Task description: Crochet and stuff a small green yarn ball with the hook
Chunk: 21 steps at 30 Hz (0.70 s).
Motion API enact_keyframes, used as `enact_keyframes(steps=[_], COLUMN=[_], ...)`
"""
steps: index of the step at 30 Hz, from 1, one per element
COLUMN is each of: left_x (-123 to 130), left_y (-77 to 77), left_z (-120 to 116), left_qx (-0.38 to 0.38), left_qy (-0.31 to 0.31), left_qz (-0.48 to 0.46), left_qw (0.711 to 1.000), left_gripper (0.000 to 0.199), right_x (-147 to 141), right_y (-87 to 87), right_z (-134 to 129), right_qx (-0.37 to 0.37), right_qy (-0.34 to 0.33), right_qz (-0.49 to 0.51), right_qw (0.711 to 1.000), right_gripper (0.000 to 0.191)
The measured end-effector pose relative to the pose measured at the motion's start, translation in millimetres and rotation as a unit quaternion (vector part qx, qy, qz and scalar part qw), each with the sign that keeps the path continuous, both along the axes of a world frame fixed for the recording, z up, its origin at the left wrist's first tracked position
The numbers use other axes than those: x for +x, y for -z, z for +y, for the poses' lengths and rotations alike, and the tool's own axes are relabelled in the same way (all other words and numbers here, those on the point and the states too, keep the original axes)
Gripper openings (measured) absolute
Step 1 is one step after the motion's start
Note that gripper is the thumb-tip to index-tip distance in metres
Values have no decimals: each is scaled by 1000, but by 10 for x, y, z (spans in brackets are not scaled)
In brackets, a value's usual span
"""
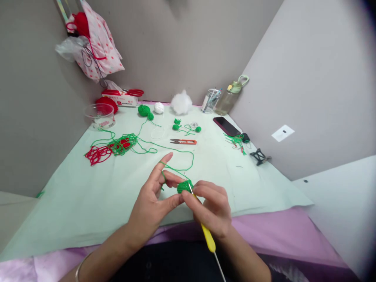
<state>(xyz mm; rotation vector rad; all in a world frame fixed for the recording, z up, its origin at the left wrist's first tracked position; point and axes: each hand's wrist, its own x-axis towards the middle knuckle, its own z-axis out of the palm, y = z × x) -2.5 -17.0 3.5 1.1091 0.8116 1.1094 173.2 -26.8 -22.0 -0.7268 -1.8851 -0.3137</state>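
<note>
A small green crocheted piece is pinched between the thumb and fingers of my left hand. Green yarn passes around the raised left index finger and runs back over the table in a loose loop. My right hand grips a crochet hook with a yellow handle. The hook's metal shaft lies against the green piece, and the right fingertips touch the piece's edge. Whether the hook tip sits inside a stitch is too small to tell.
Tangled green yarn and red yarn lie at left, near a clear plastic tub. Orange thread snips rest beyond my hands. White stuffing, a bottle and a phone are farther back.
</note>
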Motion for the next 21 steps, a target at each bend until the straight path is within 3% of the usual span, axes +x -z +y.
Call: enact_keyframes(steps=[3,6,10,18,21], left_x=[-10,-30,-42,-131,-205], left_y=[-44,-53,-19,5,5], left_z=[30,63,91,138,159], left_qx=[-121,-173,-158,-53,-24], left_qy=[74,113,121,104,123], left_qz=[-124,-180,-164,-71,-15], left_qw=[982,962,966,991,992], left_gripper=[93,98,96,87,81], right_x=[-19,-57,-69,7,50], right_y=[15,-42,-112,-137,-207], right_z=[-9,0,33,45,68], right_qx=[-37,-129,-246,-298,-346], right_qy=[-41,-108,-180,-214,-229], right_qz=[70,177,278,360,400], right_qw=[996,970,911,858,817], right_gripper=[47,40,26,19,17])
